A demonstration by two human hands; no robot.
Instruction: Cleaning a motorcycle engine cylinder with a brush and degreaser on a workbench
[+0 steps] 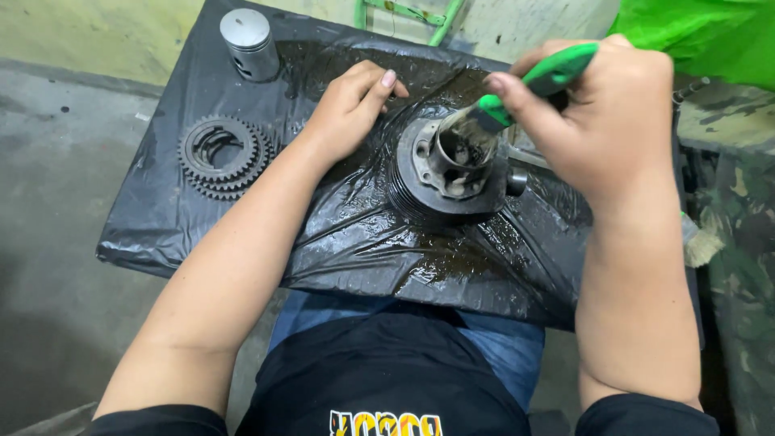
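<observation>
Right hand point(601, 113) grips a green-handled brush point(517, 93), bristles poked into the bore of a dark finned engine cylinder point(452, 165). Cylinder sits near the middle of the tabletop point(161, 218), which is covered in wet, oily black plastic sheet point(363, 242). Left hand point(351, 105) lies loosely curled on the sheet just left of the cylinder, holding nothing, fingertips near its rim. Stacked toothed gears point(222, 157) lie well to the left; a silver piston point(249, 44) stands upright at the far left corner.
</observation>
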